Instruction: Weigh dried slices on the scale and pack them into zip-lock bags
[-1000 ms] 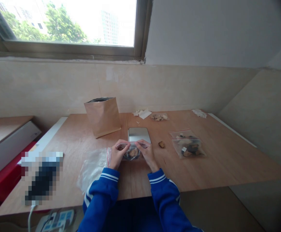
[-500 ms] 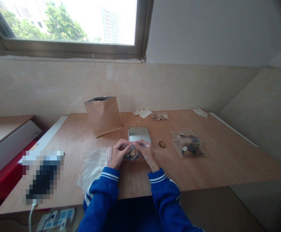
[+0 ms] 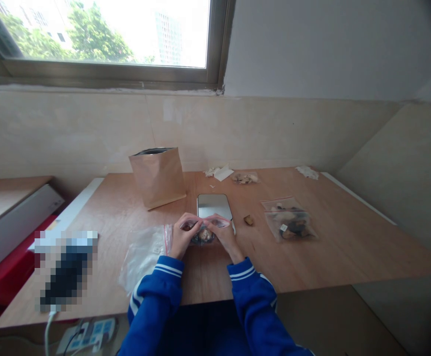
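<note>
At the near-left corner of the table (image 3: 349, 242) lies a blurred-out dark device (image 3: 67, 272), and to its right, close to the near edge, flat clear plastic bags (image 3: 141, 259) with a red strip, in which no contents show; these look unused so far. Farther back, towards the far edge, a brown paper bag (image 3: 158, 179) stands upright with its mouth open. Near the middle of the near edge, a little in from it, is the pink-rimmed bag (image 3: 203, 237): the left hand (image 3: 180, 240) pinches its rim between thumb and fingers, and the right hand (image 3: 229, 240) does the same on the other side, the thumbs nearly meeting. Brown and dark pieces show inside, so filling seems at least begun; whether the seal is closed I cannot tell. Just beyond the hands lies a flat silver-topped device (image 3: 214, 205). White scraps (image 3: 222, 173) and a small clear packet (image 3: 245, 178) lie by the far edge. Right of the silver device, one loose brown piece (image 3: 248, 220) remains unbagged. Towards the right edge, a filled zip bag (image 3: 290, 221) lies flat, apparently a portion already packed.
</note>
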`<state>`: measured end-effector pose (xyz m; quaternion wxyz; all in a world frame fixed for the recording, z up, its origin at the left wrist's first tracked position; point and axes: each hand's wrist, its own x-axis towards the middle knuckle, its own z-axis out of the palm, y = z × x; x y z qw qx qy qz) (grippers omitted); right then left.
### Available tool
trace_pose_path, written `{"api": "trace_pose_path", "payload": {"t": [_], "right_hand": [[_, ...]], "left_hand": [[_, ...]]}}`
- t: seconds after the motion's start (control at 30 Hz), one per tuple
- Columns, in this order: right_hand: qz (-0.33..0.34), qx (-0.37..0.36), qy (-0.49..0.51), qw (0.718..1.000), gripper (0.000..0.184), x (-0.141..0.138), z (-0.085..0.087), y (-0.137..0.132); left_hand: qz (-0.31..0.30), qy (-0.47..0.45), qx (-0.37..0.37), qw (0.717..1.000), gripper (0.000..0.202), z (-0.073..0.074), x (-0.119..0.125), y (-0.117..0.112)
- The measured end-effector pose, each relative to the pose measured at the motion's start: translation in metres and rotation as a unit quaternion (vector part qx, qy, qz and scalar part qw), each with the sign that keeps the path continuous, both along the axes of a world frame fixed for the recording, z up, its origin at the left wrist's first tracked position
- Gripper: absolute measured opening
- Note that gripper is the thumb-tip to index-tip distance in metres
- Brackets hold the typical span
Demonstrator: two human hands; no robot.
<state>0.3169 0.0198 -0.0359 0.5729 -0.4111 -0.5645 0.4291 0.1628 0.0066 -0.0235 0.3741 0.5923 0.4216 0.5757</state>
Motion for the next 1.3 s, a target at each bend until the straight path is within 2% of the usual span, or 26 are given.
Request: {"api": "trace_pose_path", "payload": {"t": [0.13, 0.3, 0.5, 0.63, 0.73, 0.93, 1.07, 1.17, 1.3], "right_hand": [[0.008, -0.008, 0.013, 1.000, 0.022, 0.000, 0.002, -0.001], [-0.027, 0.003, -0.002, 1.000, 0.021, -0.001, 0.001, -0.002], [-0.040, 0.019, 0.012, 0.999, 0.022, -0.002, 0.001, -0.001], [-0.038, 0.004, 0.023, 0.999, 0.029, 0.000, 0.000, 0.000], [-0.068, 0.019, 0.011, 0.997, 0.030, 0.003, -0.001, 0.001], [-0.094, 0.016, -0.003, 0.995, 0.042, 0.005, -0.002, 0.004], [-0.125, -0.023, 0.046, 0.991, 0.056, 0.007, -0.001, 0.005], [-0.136, -0.051, 0.053, 0.988, 0.062, 0.018, 0.002, 0.001], [-0.146, -0.046, 0.017, 0.988, 0.063, 0.042, 0.013, -0.011]], "left_hand": [[-0.006, 0.006, 0.007, 1.000, 0.020, -0.001, 0.000, 0.000], [-0.001, 0.016, 0.008, 1.000, 0.020, -0.001, 0.001, 0.000], [0.009, -0.005, -0.020, 1.000, 0.022, 0.000, 0.001, 0.000], [0.014, -0.025, -0.039, 0.999, 0.022, 0.000, -0.001, 0.001], [0.007, -0.031, -0.055, 0.998, 0.025, -0.001, -0.001, 0.002], [0.005, -0.075, -0.102, 0.992, 0.040, -0.009, 0.002, 0.005], [0.015, -0.121, -0.139, 0.983, 0.056, -0.018, 0.001, 0.009], [-0.013, -0.146, -0.166, 0.975, 0.065, -0.021, 0.001, 0.011], [-0.126, -0.215, -0.240, 0.938, 0.072, -0.019, 0.008, 0.009]]}}
